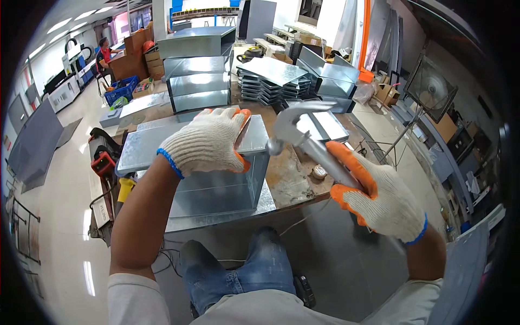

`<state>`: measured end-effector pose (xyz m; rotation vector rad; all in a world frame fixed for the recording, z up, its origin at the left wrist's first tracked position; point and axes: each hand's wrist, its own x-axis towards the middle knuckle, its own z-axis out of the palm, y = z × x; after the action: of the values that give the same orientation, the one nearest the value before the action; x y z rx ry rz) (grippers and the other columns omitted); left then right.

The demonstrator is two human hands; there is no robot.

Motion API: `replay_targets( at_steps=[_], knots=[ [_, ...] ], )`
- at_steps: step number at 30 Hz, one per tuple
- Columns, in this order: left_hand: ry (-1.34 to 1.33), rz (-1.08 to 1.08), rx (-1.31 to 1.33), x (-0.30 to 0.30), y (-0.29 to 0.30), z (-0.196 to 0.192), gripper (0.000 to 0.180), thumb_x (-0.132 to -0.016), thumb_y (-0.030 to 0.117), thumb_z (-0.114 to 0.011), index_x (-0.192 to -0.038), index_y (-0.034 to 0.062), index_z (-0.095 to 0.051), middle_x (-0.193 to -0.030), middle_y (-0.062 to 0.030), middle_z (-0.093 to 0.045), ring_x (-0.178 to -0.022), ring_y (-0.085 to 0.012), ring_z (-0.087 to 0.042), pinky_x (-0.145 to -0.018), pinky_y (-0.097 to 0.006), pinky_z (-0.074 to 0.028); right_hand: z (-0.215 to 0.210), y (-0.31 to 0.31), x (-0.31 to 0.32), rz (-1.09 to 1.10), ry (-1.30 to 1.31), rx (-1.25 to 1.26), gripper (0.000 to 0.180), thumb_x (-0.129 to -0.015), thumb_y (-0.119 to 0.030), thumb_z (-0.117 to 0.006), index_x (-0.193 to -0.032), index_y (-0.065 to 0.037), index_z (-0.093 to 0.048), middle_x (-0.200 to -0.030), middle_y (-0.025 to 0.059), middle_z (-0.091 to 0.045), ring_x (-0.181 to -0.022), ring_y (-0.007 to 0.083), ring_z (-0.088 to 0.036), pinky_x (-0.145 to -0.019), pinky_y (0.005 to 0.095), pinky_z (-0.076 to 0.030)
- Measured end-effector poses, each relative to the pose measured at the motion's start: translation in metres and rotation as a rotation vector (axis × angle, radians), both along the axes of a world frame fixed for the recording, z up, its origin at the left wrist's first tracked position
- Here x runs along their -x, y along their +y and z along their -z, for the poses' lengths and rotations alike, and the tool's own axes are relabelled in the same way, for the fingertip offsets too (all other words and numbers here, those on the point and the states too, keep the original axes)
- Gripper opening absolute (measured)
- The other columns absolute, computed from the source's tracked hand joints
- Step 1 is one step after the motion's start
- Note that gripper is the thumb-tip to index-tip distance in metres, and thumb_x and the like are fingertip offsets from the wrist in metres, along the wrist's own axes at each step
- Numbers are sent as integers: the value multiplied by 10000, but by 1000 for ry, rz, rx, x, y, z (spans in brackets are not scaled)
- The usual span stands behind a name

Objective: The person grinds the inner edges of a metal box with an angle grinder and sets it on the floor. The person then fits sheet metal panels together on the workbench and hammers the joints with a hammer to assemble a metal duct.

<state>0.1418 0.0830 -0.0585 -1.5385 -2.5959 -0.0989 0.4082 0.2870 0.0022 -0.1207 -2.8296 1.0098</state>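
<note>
A galvanized sheet-metal box [211, 195] stands at the table's front edge, its near side facing me. My left hand [208, 138], in a white knit glove with orange palm, lies over the box top and grips near its right end. Its fingers curl at the far side and the thumb is nearer me; what lies between them is partly hidden. To the right, my right hand [379, 197], gloved alike, is closed round the handle of a claw hammer [303, 132]. The hammer is raised beside the box, apart from it and slightly blurred, its head toward the left.
Folded metal boxes [197, 84] are stacked behind. Stacked metal pieces [273, 73] and more boxes [330, 76] stand farther right. A small round item [319, 172] lies on the worktable [290, 184]. Tools [105, 162] sit left; a fan [433, 89] stands right. A person [104, 57] sits far left.
</note>
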Motion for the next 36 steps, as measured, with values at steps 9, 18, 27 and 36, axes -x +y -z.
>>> replay_targets(
  at_steps=[9, 18, 27, 36],
  knots=[
    [-46, 22, -22, 2, 0, 7, 919, -733, 477, -825, -1443, -33, -541, -1372, -227, -617, -1223, -417, -597, -1083, -475, -480, -9, -4, 4, 43, 508, 259, 701, -889, 35, -618, -1577, -77, -539, -941, 132, -748, -478, 118, -494, -440, 265, -389],
    [-21, -61, 29, -8, 0, -5, 868, -736, 449, -831, -1405, -31, -555, -1335, -218, -630, -1185, -409, -611, -1046, -461, -503, -24, -10, 4, 154, 290, 212, 726, -939, 34, -595, -1640, -71, -436, -821, 83, -692, -498, 83, -509, -418, 194, -404],
    [19, 5, -70, -2, 0, 5, 845, -713, 398, -823, -1381, -45, -558, -1321, -236, -636, -1182, -425, -605, -1043, -477, -505, -1, 2, 13, -6, 191, -82, 670, -970, -70, -693, -1610, -80, -496, -876, 90, -723, -542, 81, -478, -493, 236, -398],
    [-153, -104, -52, -12, -1, -7, 818, -727, 383, -795, -1395, -42, -592, -1324, -242, -659, -1133, -434, -635, -1021, -481, -504, 65, 18, -8, 285, 329, 407, 627, -939, -66, -722, -1547, -83, -569, -907, 110, -719, -531, 94, -505, -470, 255, -352]
  ],
)
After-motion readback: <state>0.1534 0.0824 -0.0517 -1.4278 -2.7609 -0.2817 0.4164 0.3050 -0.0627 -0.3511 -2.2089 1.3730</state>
